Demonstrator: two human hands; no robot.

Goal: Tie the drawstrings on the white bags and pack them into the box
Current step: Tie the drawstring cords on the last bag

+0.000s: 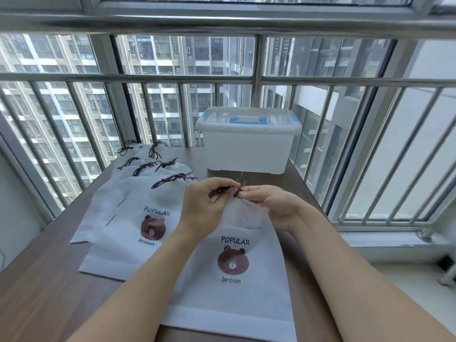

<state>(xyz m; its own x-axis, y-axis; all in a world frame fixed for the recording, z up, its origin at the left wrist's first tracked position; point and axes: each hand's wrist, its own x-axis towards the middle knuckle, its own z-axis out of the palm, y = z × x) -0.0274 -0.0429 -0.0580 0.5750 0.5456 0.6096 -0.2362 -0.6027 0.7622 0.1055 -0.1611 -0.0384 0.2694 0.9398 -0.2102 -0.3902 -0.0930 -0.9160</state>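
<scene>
In the head view, the task seems to be in its middle part. At the left of the frame several white bags [138, 193] lie overlapped on the desk [49, 280], and their dark drawstrings look already gathered and knotted at the necks. The box [249, 144] stands at the upper centre with its lid closed, so, as far as I can judge, no bag is packed yet.

The bag in work [237, 267] lies in the lower centre, its neck raised up between the hands. The left hand [204, 203] pinches the dark drawstring [225, 190] with curled fingers, and the right hand [271, 206] pinches the other end just beside it, fingertips almost touching above the bag's neck.
</scene>
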